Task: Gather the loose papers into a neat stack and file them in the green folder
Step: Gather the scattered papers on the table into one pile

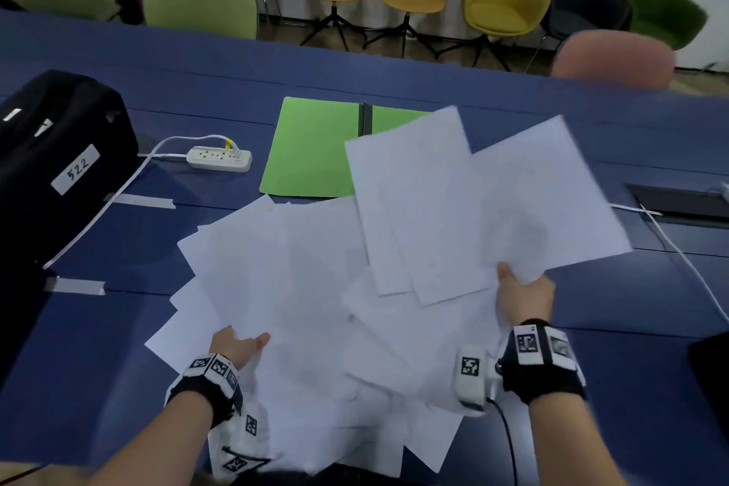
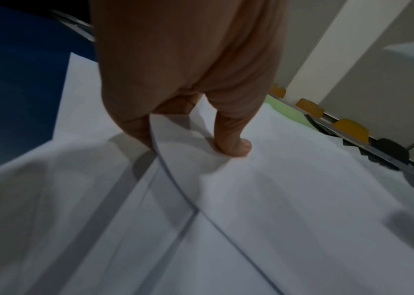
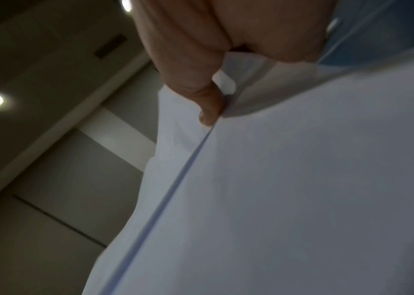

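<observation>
- My right hand (image 1: 522, 294) pinches a small fan of white paper sheets (image 1: 485, 201) by their near edge, thumb on top, raised above the long blue table (image 1: 591, 347) and partly over the open green card folder (image 1: 311, 148).
- My left hand (image 1: 238, 345) grips the near-left part of the loose white paper spread (image 1: 284, 280), thumb above and fingers (image 2: 135, 129) tucked under the edge.
- The spread lies along the table's near edge; the folder lies just beyond it, toward the middle.
- I judge the gathering barely half done: I should bring both bundles together, stand them on edge and tap them square before filing.
- Sheets overhang the near edge; a hasty pull could spill them.
</observation>
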`<state>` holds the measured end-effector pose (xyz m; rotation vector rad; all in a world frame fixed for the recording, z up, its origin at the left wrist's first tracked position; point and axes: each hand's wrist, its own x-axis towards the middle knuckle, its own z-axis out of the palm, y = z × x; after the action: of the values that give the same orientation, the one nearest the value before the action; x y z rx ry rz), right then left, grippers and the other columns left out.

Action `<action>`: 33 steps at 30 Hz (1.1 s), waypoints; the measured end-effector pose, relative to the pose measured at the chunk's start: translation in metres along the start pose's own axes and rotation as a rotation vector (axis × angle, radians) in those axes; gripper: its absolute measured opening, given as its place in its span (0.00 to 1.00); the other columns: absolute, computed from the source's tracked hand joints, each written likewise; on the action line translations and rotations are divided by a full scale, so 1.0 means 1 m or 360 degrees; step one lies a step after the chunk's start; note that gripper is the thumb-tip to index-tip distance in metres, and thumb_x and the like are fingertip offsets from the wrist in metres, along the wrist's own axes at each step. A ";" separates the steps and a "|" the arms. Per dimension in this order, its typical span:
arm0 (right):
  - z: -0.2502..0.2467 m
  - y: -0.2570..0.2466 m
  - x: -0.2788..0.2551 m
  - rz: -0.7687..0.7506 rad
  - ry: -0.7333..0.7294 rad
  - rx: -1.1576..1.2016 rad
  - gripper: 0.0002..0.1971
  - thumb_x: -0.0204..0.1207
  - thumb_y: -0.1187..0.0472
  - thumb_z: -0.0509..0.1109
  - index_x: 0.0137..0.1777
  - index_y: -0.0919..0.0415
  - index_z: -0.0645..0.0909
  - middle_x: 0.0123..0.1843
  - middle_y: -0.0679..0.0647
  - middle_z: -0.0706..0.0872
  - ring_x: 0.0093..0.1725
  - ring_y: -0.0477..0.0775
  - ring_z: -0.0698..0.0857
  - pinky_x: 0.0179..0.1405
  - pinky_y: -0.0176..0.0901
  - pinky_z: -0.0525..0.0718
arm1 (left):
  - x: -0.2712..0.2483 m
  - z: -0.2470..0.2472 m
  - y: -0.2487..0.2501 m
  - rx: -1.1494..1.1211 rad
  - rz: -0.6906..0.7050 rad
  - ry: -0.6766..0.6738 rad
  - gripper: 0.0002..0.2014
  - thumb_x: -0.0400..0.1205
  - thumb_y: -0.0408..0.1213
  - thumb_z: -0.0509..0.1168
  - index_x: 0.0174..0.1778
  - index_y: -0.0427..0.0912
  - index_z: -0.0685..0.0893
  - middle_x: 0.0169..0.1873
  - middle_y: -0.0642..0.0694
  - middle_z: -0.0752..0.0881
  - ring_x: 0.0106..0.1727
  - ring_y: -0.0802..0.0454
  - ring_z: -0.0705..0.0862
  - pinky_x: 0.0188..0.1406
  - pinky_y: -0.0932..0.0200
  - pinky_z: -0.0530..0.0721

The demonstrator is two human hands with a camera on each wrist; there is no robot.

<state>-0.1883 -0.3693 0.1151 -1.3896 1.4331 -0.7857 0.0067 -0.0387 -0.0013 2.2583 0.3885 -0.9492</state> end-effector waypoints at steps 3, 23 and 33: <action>0.025 0.036 -0.016 0.0127 -0.0286 -0.0130 0.22 0.76 0.62 0.71 0.67 0.74 0.75 0.63 0.62 0.84 0.61 0.59 0.83 0.61 0.42 0.76 | 0.002 -0.005 -0.002 -0.0100 0.0000 -0.0049 0.45 0.77 0.47 0.71 0.80 0.26 0.56 0.81 0.33 0.61 0.82 0.38 0.62 0.81 0.47 0.62; 0.072 0.074 -0.058 0.0126 -0.0632 -0.0761 0.25 0.82 0.72 0.56 0.79 0.65 0.62 0.76 0.66 0.72 0.72 0.66 0.74 0.67 0.48 0.73 | 0.013 -0.015 0.014 -0.0149 0.0022 0.0133 0.25 0.84 0.38 0.61 0.68 0.19 0.71 0.69 0.26 0.76 0.71 0.32 0.75 0.71 0.46 0.71; 0.112 0.081 -0.091 0.0111 -0.1068 -0.0823 0.18 0.79 0.63 0.64 0.68 0.64 0.74 0.67 0.62 0.81 0.61 0.59 0.81 0.61 0.43 0.77 | 0.019 0.008 0.008 -0.0264 0.0110 -0.0083 0.41 0.74 0.53 0.72 0.76 0.30 0.68 0.74 0.38 0.74 0.75 0.39 0.73 0.77 0.48 0.69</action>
<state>-0.1233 -0.2506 0.0200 -1.7532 1.1613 0.1349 0.0190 -0.0496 -0.0156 2.0798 0.3506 -0.9047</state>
